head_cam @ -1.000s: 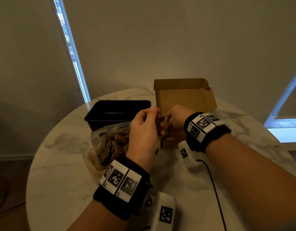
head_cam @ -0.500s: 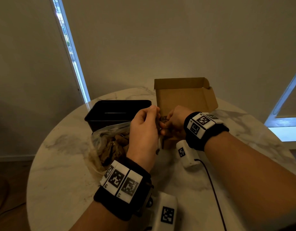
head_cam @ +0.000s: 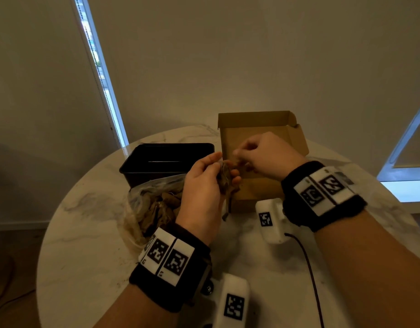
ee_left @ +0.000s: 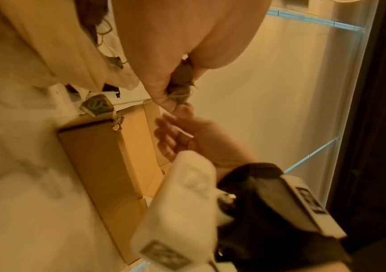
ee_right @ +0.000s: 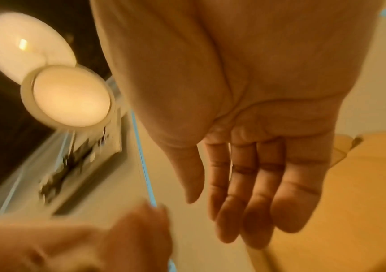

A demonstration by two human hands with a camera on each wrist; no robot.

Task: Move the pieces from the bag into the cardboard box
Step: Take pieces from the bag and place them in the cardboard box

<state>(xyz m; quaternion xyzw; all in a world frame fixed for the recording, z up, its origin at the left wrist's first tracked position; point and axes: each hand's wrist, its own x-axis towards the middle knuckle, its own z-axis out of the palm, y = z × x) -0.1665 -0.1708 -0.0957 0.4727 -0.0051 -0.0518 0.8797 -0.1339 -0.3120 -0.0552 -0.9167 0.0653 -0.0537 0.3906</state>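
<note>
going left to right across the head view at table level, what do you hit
plastic bag of pieces → left hand holding a bunch of brown pieces → right hand over the cardboard box. The black bin sits behind the bag and overlaps it, so it is left unplaced.

Left hand (head_cam: 204, 185) hides most of its brown pieces (head_cam: 224, 179) (right-wrist view blurred).

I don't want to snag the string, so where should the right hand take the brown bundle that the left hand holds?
Pinch the brown bundle at its exposed end, past the left hand fingertips. Come from the cardboard box side, where the right hand is open. The left hand wraps the rest, and a string dangles underneath, so probably avoid that side.
</note>
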